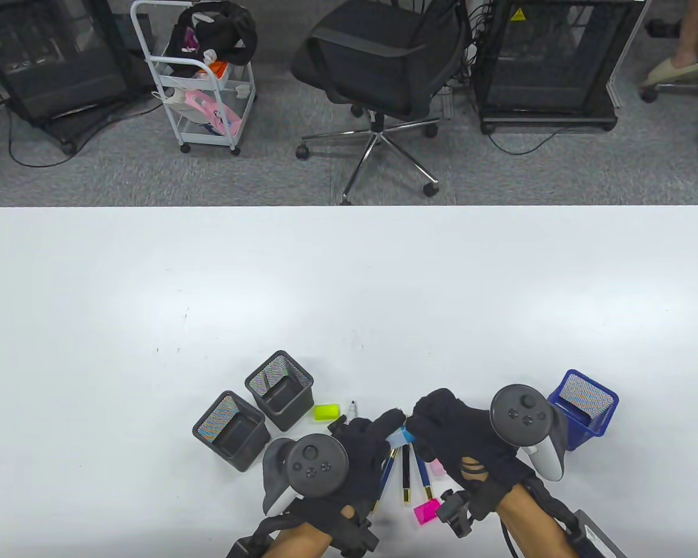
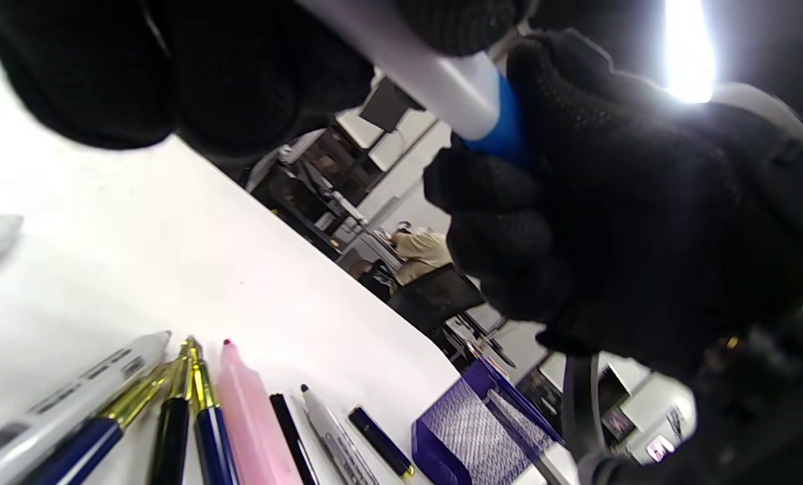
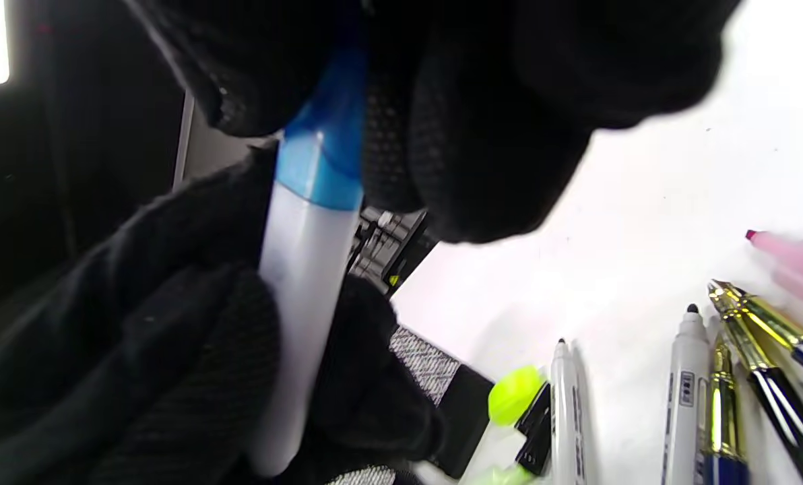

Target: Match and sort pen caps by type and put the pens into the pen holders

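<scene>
A white marker [image 1: 396, 437] with a blue cap [image 1: 406, 433] hangs above the table between both hands. My left hand [image 1: 384, 427] grips the white barrel [image 3: 300, 303]. My right hand [image 1: 427, 418] pinches the blue cap [image 3: 324, 141], which sits on the barrel's end [image 2: 442, 81]. Under the hands lie gold-tipped blue and black pens [image 1: 406, 474], a pink highlighter [image 1: 436, 467] and a magenta cap [image 1: 426, 513]. A yellow-green cap [image 1: 326, 412] and an uncapped white marker [image 1: 351, 408] lie by the two black mesh holders [image 1: 279, 389] [image 1: 231, 429]. A blue mesh holder [image 1: 583, 407] stands to the right.
Beyond the holders the white table [image 1: 349, 290] stretches to its far edge. An office chair [image 1: 384, 70], a white cart [image 1: 200, 75] and black racks stand on the floor behind it.
</scene>
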A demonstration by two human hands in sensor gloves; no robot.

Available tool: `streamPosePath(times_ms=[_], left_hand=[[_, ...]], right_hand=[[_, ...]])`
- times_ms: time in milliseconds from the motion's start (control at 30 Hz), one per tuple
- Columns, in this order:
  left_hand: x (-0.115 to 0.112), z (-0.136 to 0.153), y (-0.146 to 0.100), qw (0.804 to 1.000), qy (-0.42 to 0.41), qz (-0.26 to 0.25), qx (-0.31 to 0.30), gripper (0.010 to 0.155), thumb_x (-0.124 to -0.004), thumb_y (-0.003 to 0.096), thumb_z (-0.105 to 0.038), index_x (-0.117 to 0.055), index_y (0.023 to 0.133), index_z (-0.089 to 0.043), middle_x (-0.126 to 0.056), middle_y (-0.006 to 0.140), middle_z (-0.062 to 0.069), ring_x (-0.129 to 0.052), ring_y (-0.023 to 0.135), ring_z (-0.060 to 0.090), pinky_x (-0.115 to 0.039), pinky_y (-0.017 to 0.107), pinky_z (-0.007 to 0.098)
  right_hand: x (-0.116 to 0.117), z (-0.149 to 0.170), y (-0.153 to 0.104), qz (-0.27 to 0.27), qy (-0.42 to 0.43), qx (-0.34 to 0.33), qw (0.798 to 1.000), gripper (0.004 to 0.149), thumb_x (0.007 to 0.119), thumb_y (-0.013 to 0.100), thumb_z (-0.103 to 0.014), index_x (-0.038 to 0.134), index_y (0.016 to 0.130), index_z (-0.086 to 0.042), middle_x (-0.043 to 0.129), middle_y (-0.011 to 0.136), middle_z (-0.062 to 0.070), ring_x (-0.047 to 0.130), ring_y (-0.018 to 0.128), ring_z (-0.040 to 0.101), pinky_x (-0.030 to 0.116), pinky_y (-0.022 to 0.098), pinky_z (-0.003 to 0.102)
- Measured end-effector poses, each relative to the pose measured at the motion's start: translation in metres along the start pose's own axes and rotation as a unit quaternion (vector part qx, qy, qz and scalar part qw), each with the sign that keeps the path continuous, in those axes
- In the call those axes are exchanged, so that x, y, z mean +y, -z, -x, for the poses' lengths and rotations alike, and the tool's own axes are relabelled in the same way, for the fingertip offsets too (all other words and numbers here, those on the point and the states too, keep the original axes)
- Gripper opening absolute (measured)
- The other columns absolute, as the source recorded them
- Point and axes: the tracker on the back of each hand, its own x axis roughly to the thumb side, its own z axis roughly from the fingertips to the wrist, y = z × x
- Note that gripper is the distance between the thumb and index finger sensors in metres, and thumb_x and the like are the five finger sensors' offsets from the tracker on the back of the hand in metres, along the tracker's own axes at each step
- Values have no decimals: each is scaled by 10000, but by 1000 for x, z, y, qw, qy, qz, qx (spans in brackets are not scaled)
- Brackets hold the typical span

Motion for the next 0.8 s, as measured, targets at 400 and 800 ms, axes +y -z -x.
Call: streamPosePath(times_ms=[400,800], left_hand=[[-5,31,1,998,14,15,60,566,-704,517,-339,-663,1059,-180,-749,981,277,-896,798,486,-699,551,763],[0,34,0,998,-6,-2,67,583,-701,519,-362,-644,1069,-178,-732,994,283,-889,802,491,-694,554,757]], right_hand=[[-55,3,-16,144,-133,-24,980,476,918,421,-337,783,856,-201,911,786,249,1016,569,394,898,398,438],[-164,4,-68,273,-384,100,876,563,930,425,-321,724,912,-128,888,853,222,982,640,402,860,456,468]])
